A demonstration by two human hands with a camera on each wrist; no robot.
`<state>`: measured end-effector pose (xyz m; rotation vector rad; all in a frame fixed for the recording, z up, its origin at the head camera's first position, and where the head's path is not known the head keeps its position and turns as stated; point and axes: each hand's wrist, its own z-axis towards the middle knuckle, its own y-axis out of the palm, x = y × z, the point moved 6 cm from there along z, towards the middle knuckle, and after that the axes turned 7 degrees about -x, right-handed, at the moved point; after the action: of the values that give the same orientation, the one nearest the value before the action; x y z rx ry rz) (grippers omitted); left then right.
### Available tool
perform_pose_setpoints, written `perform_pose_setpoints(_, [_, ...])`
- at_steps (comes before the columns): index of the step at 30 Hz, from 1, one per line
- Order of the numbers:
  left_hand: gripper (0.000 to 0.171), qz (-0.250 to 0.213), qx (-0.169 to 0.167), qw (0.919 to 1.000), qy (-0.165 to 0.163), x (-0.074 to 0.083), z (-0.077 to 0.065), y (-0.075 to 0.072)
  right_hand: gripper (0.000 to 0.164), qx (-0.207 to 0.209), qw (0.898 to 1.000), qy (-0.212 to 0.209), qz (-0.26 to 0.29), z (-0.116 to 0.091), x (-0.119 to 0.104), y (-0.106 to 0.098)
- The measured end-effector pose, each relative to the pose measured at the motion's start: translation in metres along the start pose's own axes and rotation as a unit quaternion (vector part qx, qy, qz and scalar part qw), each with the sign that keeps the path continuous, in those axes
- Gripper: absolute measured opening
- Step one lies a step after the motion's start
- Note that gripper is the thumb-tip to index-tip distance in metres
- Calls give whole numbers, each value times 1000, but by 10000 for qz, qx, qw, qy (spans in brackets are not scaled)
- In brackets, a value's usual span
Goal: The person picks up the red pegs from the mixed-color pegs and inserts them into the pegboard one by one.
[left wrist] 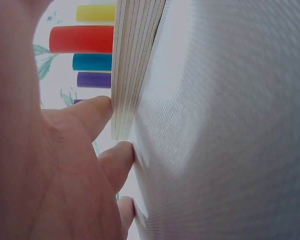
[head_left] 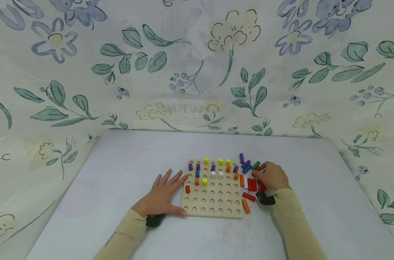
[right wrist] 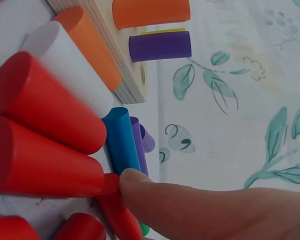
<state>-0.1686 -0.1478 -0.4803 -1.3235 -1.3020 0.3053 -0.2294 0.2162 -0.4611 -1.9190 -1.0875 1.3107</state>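
Observation:
A wooden pegboard (head_left: pixel 211 206) lies on the table, with yellow, purple, orange, white, blue and red pegs standing in its upper rows. My left hand (head_left: pixel 161 196) is spread along the board's left side, fingers fairly straight; its thumb and a fingertip touch the edge (left wrist: pixel 125 75). Right of the board, my right hand (head_left: pixel 273 176) pinches a red peg (right wrist: pixel 117 212) among the loose pegs, its thumb (right wrist: pixel 155 192) showing in the right wrist view. A blue peg (right wrist: pixel 122 140) and a green peg (head_left: pixel 256 165) lie close by. The other fingers are largely hidden there.
Loose red pegs (head_left: pixel 250 185), a white peg (head_left: pixel 245 182) and orange pegs (head_left: pixel 246 206) lie along the board's right edge. Purple pegs (head_left: pixel 242 158) lie at its upper right corner. A floral cloth (head_left: pixel 197 72) hangs behind the white table (head_left: pixel 135 151).

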Motion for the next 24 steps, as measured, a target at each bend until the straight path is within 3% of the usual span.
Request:
perform_pose_setpoints(11, [118, -85, -24, 10000, -18, 3, -1, -2, 47, -27, 9994, 93, 344, 1, 1, 1])
perform_pose_setpoints(24, [117, 18, -28, 10000, -28, 2, -1, -2, 31, 219, 9974, 44, 680, -5, -1, -5])
